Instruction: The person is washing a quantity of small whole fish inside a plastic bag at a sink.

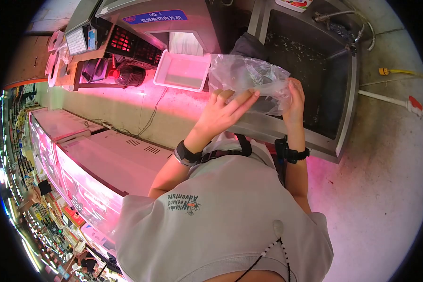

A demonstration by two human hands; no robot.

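Observation:
A clear plastic bag (251, 77) is stretched between my two hands in front of my body, at the near left edge of the sink. My left hand (225, 109) holds its near side, the fingers extended across the film and the thumb hidden. On the other side, my right hand (293, 101) grips the bag's right edge with bent fingers. The film is crumpled and see-through, and I make out nothing inside it. Just left of the bag stands a white plastic tub (181, 87), under the outlet of a meat slicing machine (160, 23).
A steel sink (345, 117) with a tap (324, 18) and scattered bits inside lies to the right. A dark cloth-like bundle (251, 46) sits on its left rim. Lit display cases (113, 155) run along the left. A yellow-ended hose (385, 71) and a white pipe (385, 97) are at right.

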